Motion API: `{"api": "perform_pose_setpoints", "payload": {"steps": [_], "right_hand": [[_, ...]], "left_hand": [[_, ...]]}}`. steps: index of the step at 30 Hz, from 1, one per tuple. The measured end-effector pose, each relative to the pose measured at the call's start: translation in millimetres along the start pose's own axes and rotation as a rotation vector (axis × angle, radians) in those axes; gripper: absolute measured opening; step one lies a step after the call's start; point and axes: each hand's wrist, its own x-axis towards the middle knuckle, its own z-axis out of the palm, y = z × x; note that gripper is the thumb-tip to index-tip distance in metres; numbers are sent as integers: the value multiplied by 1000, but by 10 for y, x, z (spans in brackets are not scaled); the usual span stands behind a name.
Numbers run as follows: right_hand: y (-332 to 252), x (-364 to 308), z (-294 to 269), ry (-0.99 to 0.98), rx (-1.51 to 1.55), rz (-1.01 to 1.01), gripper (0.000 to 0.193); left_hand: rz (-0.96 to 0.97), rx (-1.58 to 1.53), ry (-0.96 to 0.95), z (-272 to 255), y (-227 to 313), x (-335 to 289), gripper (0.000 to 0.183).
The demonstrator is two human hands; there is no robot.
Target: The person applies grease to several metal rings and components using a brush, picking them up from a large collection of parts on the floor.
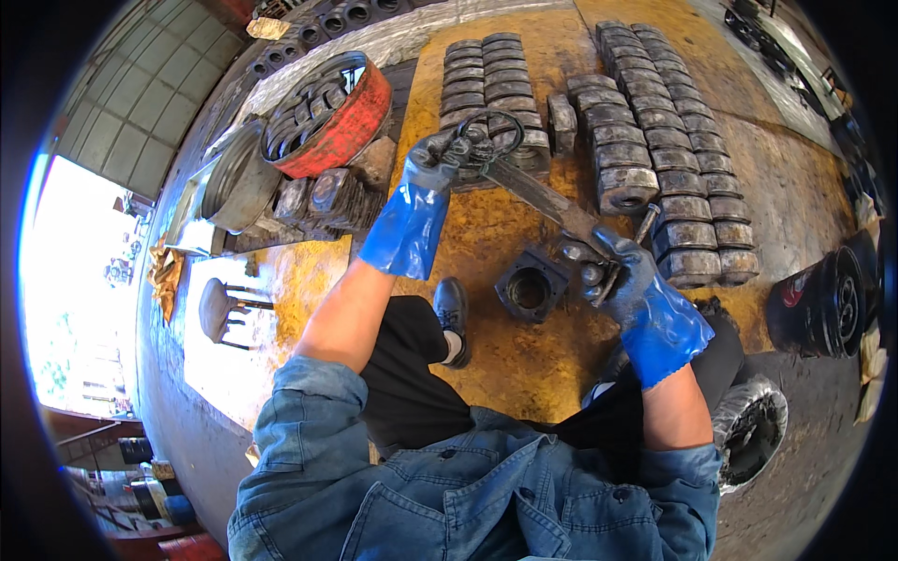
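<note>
A long, flat, worn metal bar (pixel 533 192) slants between my two hands, which both wear blue rubber gloves. My left hand (pixel 426 178) is closed round its far left end, beside a thin dark ring (pixel 521 131). At the bar's near right end, my right hand (pixel 636 285) grips it, with knobbly metal pieces (pixel 593 274) by the fingers; I cannot tell how these join the bar. Below the bar, on the yellow stained floor between my feet, lies a dark angular metal block (pixel 555 275) with a round bore.
Rows of worn metal cylinders (pixel 679 210) stand ahead and to the right. More blocks sit ahead (pixel 505 70). A red-sided drum ring (pixel 348 126) with metal parts inside lies left. A stool (pixel 217 310) stands further left, a black bucket (pixel 812 304) at right.
</note>
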Motion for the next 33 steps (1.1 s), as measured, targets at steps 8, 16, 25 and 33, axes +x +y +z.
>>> {"api": "perform_pose_setpoints", "payload": {"steps": [8, 16, 25, 33], "right_hand": [[-5, 2, -36, -201, 69, 87, 44], [-79, 14, -52, -90, 38, 61, 43], [-46, -24, -17, 316, -313, -263, 35], [116, 48, -19, 255, -1131, -716, 14]], "left_hand": [[60, -188, 17, -19, 45, 10, 24], [138, -274, 42, -14, 40, 20, 22], [53, 567, -77, -150, 280, -140, 25], [-113, 659, -186, -26, 491, -195, 35]]}}
